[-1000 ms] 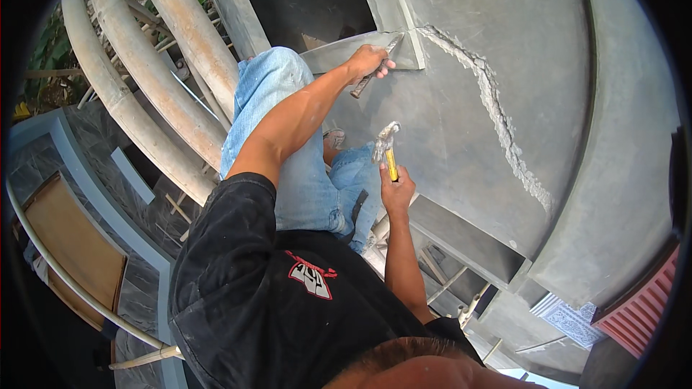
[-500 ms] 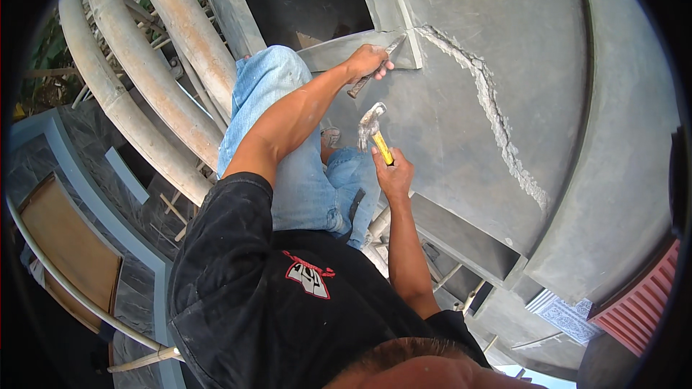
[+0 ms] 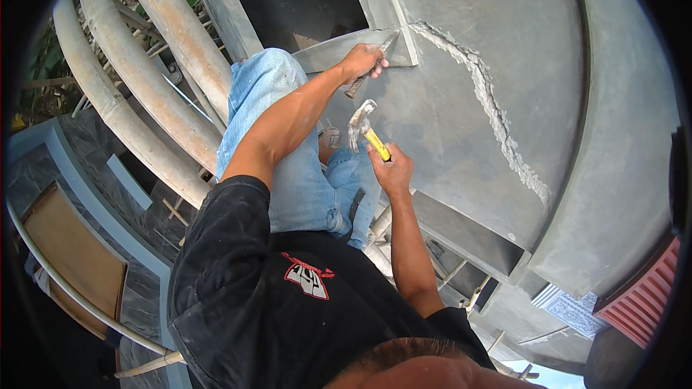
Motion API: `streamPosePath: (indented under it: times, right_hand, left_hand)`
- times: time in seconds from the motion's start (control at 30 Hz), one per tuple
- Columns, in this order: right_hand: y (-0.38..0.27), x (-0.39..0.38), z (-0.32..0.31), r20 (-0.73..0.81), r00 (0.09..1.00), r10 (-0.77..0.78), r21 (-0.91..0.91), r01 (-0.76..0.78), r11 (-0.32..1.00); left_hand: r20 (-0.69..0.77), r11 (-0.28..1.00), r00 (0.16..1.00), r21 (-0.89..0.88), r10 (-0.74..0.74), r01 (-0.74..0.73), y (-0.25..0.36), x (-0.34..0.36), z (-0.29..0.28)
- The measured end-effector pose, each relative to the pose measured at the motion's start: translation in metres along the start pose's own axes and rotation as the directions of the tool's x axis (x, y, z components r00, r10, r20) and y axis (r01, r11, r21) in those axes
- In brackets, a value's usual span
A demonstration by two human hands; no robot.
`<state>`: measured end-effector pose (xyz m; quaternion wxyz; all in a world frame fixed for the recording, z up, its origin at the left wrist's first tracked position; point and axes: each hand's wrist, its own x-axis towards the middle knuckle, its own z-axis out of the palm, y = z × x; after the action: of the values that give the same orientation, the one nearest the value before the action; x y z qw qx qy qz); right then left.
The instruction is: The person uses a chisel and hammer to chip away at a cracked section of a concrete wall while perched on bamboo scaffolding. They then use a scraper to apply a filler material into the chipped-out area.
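My left hand (image 3: 364, 62) is closed round a ribbed steel chisel (image 3: 354, 88), its fingers wrapped about the middle of the shaft. The chisel's upper end rests at or near the grey plastered corner beside the dark window opening (image 3: 299, 0); exact contact is hard to make out. Below it, my right hand (image 3: 393, 170) grips a claw hammer (image 3: 362, 121) by its yellow handle. The whitish, dusty hammer head sits just under the chisel's lower end, apart from it. From the corner, a rough chipped groove (image 3: 490, 94) runs down and right across the grey wall (image 3: 432, 122).
Thick bamboo poles (image 3: 137, 65) run along the left beside my bent, jeans-clad leg (image 3: 270, 94). A recessed ledge (image 3: 468, 234) lies right of my right forearm. Farther right are a raised curved band (image 3: 613, 144) and a red ribbed panel (image 3: 641, 295).
The hammer has shifted slightly left, with its head turned a little. My left hand keeps its hold on the chisel, and the whole view has moved slightly.
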<state>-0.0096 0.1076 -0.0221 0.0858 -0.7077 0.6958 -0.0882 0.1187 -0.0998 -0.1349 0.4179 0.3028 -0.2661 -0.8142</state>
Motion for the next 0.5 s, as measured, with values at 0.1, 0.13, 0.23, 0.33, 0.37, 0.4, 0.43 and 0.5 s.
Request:
streamPosePath:
  times: [0.1, 0.13, 0.23, 0.33, 0.37, 0.4, 0.43, 0.5]
  right_hand:
    - [0.0, 0.003, 0.0, 0.022, 1.0, -0.019, -0.025, 0.02, 0.999]
    - [0.0, 0.004, 0.0, 0.034, 0.999, -0.014, -0.028, 0.015, 0.999]
    - [-0.005, 0.008, -0.002, 0.068, 0.998, 0.005, -0.039, -0.002, 0.999]
    - [-0.01, 0.014, -0.003, 0.04, 0.997, -0.073, -0.026, 0.074, 0.997]
    - [-0.011, 0.016, -0.003, 0.04, 0.997, -0.072, -0.026, 0.073, 0.997]
    - [-0.013, 0.019, -0.004, 0.055, 0.994, -0.091, -0.058, 0.095, 0.994]
    - [-0.014, 0.021, -0.005, 0.069, 0.992, -0.109, -0.092, 0.115, 0.989]
    - [-0.015, 0.027, -0.003, 0.065, 0.993, -0.098, -0.148, 0.106, 0.983]
  left_hand:
    - [-0.027, 1.0, 1.0, -0.012, 0.007, -0.007, 0.001, 0.001, -0.001]
    - [-0.024, 1.0, 1.0, -0.005, -0.007, 0.007, 0.001, 0.001, -0.001]
    - [-0.019, 1.0, 1.0, -0.014, -0.021, 0.021, 0.002, 0.0, -0.001]
    - [-0.012, 0.999, 1.0, -0.032, -0.02, 0.02, 0.003, 0.0, -0.001]
    - [-0.008, 0.999, 1.0, -0.034, -0.021, 0.021, 0.003, 0.001, -0.002]
    - [-0.008, 0.999, 1.0, -0.034, -0.022, 0.021, 0.003, 0.001, -0.003]
    - [-0.001, 0.999, 1.0, -0.048, -0.02, 0.02, 0.003, 0.001, -0.003]
    - [0.007, 0.998, 1.0, -0.062, -0.019, 0.02, 0.002, 0.001, -0.003]
